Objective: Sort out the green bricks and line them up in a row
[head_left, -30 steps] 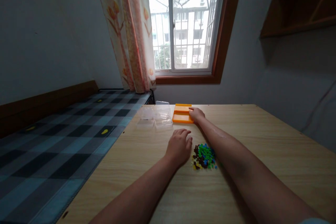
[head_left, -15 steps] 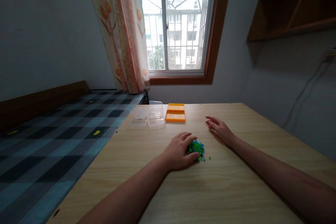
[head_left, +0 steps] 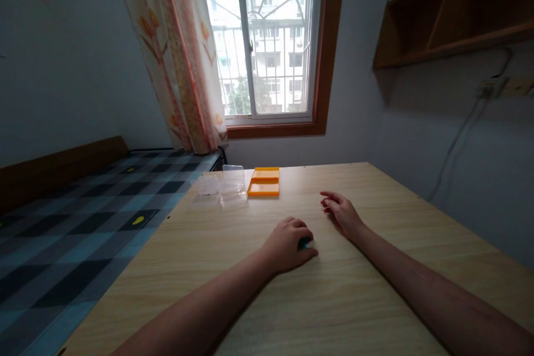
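My left hand [head_left: 287,245] rests on the wooden table, its fingers and thumb curled round a heap of small beads [head_left: 304,243]. Only a bit of blue and green shows between thumb and forefinger; the palm and fingers hide the rest. To the right and a little farther off lies my right hand [head_left: 342,213], its fingers loosely bent and apart, with nothing visible in them. An open orange case [head_left: 264,195] with two shallow halves lies beyond the left hand.
Clear plastic boxes [head_left: 233,192] stand left of the orange case, near the table's far left corner. A bed [head_left: 92,222] with a checked cover adjoins the left edge of the table [head_left: 375,189]. A wooden shelf [head_left: 417,39] hangs on the right wall.
My left hand has shifted right over the beads and its fingers have closed in, so the blue and green heap is now mostly covered. The camera has turned slightly right.
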`<action>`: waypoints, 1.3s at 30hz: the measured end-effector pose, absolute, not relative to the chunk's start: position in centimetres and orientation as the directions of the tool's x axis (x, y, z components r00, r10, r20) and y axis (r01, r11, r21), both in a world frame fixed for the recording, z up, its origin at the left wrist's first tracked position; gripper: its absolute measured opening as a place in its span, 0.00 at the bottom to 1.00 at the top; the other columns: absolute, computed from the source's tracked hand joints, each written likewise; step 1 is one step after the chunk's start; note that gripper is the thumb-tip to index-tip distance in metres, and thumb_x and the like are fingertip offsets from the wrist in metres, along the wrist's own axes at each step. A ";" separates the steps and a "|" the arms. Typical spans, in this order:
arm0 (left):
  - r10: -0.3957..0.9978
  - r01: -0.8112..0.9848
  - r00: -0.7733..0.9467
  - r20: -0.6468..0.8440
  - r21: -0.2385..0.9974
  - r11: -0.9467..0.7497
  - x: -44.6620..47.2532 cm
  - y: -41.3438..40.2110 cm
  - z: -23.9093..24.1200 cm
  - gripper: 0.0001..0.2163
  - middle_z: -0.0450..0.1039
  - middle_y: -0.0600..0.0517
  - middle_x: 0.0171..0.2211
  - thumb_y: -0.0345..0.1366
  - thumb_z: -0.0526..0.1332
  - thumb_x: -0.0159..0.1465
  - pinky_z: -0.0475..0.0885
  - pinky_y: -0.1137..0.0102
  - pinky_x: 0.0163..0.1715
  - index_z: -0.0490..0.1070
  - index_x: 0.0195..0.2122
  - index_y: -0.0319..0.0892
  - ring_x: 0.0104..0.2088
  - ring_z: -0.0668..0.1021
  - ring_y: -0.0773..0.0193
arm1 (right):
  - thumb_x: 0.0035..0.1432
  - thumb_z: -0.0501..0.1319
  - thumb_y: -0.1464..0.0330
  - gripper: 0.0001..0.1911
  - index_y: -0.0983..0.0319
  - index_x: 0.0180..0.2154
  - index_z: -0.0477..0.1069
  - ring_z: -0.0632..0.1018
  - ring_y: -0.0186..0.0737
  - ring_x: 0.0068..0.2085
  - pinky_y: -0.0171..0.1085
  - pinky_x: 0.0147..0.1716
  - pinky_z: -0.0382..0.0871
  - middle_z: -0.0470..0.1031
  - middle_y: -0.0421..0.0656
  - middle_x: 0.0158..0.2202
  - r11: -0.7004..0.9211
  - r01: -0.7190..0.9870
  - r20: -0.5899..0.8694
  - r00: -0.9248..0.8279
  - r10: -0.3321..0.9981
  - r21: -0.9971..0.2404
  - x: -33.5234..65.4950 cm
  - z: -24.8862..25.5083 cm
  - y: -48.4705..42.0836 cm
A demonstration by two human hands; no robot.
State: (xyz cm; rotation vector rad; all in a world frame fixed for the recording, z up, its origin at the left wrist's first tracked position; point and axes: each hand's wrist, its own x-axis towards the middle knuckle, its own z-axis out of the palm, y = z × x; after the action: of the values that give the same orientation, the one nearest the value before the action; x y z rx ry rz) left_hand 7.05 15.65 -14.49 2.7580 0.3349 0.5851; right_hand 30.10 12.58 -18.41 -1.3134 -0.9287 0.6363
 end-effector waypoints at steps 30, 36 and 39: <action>0.397 0.130 0.803 0.444 0.520 -0.844 7.1 16.4 -14.7 0.10 0.74 0.49 0.36 0.22 0.58 0.55 0.71 0.67 0.44 0.74 0.33 0.42 0.41 0.75 0.59 | 0.58 0.65 0.69 0.06 0.58 0.32 0.82 0.77 0.40 0.38 0.36 0.41 0.67 0.79 0.43 0.33 0.409 0.749 0.385 -0.220 0.896 -0.522 27.6 -15.6 8.7; 0.521 0.282 0.742 0.423 0.507 -0.814 6.0 16.3 -14.2 0.10 0.75 0.45 0.45 0.31 0.60 0.62 0.70 0.60 0.53 0.76 0.44 0.42 0.48 0.75 0.54 | 0.57 0.67 0.67 0.05 0.58 0.30 0.80 0.75 0.41 0.37 0.38 0.40 0.65 0.78 0.42 0.30 0.358 0.832 0.440 -0.157 0.884 -0.424 25.9 -16.4 9.2; 0.506 0.323 0.787 0.354 0.462 -0.826 5.4 16.2 -14.4 0.21 0.71 0.42 0.57 0.40 0.64 0.63 0.66 0.55 0.60 0.71 0.56 0.42 0.58 0.71 0.49 | 0.60 0.64 0.66 0.07 0.58 0.31 0.80 0.76 0.41 0.36 0.37 0.39 0.65 0.78 0.43 0.30 0.318 0.832 0.445 -0.098 0.890 -0.454 26.7 -16.2 9.1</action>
State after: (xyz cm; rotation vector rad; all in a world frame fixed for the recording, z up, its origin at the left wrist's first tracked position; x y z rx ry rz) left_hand 5.43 16.20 -14.44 2.5975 0.6283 0.6674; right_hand 26.72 9.14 -16.20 -1.5191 -1.9298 0.1123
